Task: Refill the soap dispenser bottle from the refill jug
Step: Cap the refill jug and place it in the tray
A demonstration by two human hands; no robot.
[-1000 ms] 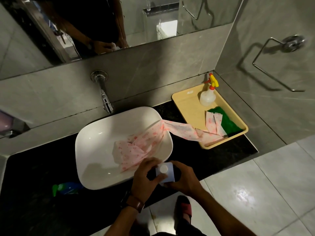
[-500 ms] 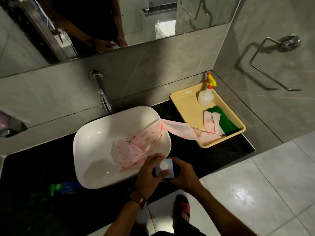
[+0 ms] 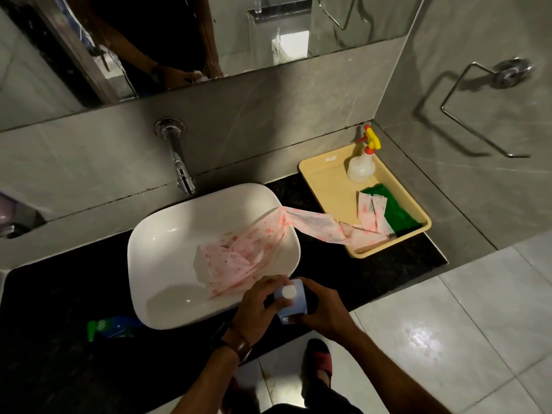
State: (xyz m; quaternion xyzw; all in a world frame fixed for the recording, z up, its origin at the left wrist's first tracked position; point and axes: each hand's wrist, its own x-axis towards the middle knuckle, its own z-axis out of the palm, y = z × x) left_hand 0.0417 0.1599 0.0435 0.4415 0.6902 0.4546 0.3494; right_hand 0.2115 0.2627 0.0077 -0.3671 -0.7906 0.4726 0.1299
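Hands meet at the counter's front edge: the left hand (image 3: 256,306) curls its fingers around one pale blue soap bottle (image 3: 292,300) with a white cap, and the right hand (image 3: 324,312) clasps its other side. Beyond them sit one white basin (image 3: 167,249), one yellow tray (image 3: 328,186) and one spray bottle (image 3: 361,165).

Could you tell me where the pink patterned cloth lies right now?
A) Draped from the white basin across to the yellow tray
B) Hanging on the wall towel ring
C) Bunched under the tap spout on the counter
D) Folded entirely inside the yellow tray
A: the pink patterned cloth runs from inside the white basin over its rim and into the yellow tray.
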